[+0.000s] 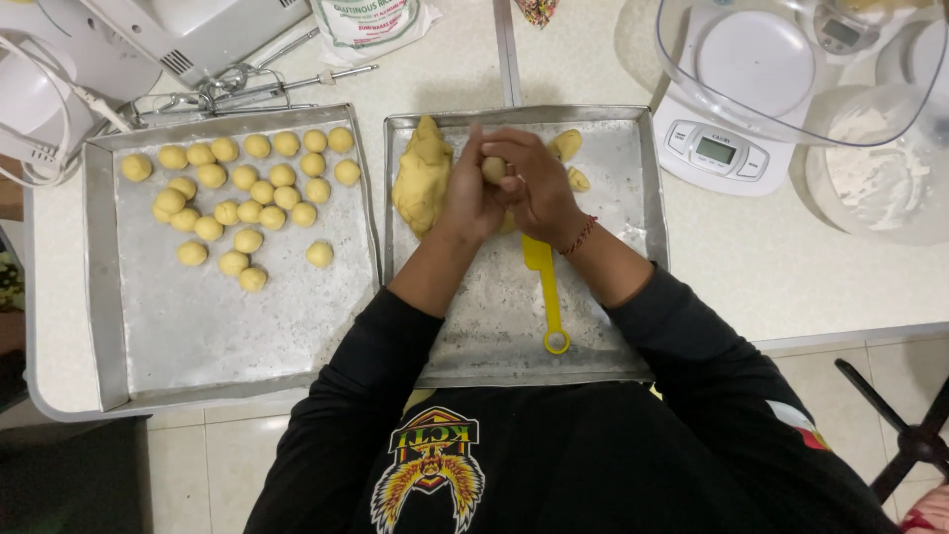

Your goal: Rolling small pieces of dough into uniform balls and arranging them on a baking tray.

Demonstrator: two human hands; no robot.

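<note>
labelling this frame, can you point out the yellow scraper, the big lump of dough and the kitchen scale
yellow scraper [547, 287], head view, on its handle
big lump of dough [422, 178], head view, on its middle
kitchen scale [714, 150], head view, on its display

I note a desk with a pale top carrying everything listed here. At its left stands a metal tray holding many small yellow dough balls in loose rows. Above that tray I see a white hand mixer with its metal beaters lying just beside it, and a white cord running off to the left. A printed bag lies near the top edge. At the right I record a white kitchen scale, partly overlapped by a clear plastic bowl, and a container of white flour. Below the desk, tiled floor shows, with a black stand leg at lower right.
</note>
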